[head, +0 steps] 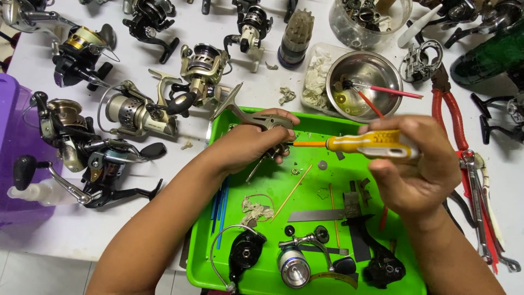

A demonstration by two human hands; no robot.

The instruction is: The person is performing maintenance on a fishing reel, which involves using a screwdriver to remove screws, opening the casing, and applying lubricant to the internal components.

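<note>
My left hand (254, 143) grips a metallic fishing reel body (266, 121) above the green tray (311, 123). My right hand (420, 164) holds a yellow-handled screwdriver (371, 144), whose orange shaft points left into the reel body. On the tray below lie a small washer (322, 164), thin sticks, a black rotor with a wire bail (244, 252), a silver spool (293, 266) and other black reel parts (385, 266).
Several whole fishing reels (136, 112) crowd the white table at left and top. A steel bowl with brushes (364, 82), a clear jar of parts (370, 21), red-handled pliers (453, 114) and wrenches (480, 213) lie at right. A purple bin (13, 158) stands at far left.
</note>
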